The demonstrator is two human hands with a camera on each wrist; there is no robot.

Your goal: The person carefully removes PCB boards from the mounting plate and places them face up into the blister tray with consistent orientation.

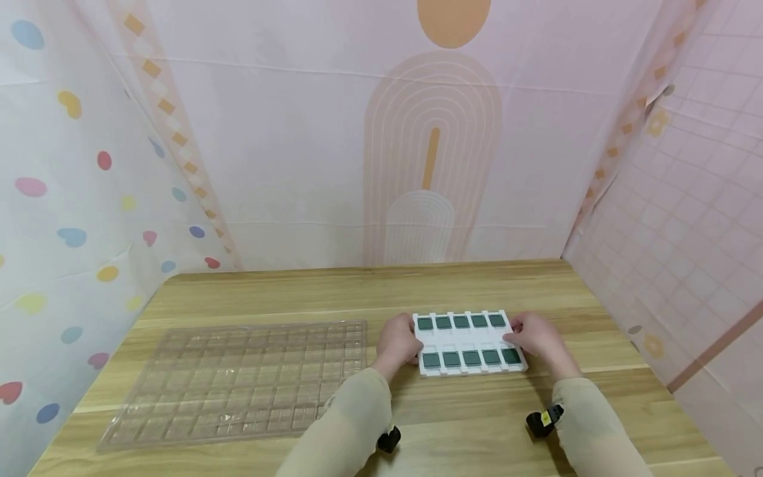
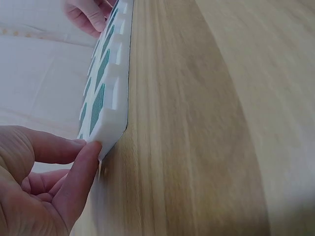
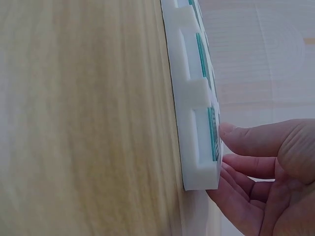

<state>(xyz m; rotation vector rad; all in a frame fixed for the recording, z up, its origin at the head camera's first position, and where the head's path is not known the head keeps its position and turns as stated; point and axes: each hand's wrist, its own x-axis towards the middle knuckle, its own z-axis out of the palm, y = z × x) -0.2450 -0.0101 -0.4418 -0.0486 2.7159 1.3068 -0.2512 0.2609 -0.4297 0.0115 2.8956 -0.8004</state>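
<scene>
A white tray (image 1: 461, 339) lies on or just over the table, right of centre. Dark green square chips (image 1: 471, 358) fill its pockets in two rows. At its left end my left hand (image 1: 398, 341) grips the edge; in the left wrist view the thumb and a finger pinch the tray's corner (image 2: 109, 125). The opposite end is held by my right hand (image 1: 539, 338), its thumb on the upper face and its other fingers against the end, as the right wrist view shows. Whether the tray's underside touches the wood all along cannot be told.
A large clear plastic tray (image 1: 238, 381) with many square compartments lies on the left of the wooden table (image 1: 465, 424). Patterned cloth (image 1: 298, 165) hangs behind the table and at both sides. A black wrist camera (image 1: 540, 424) sits by the right sleeve.
</scene>
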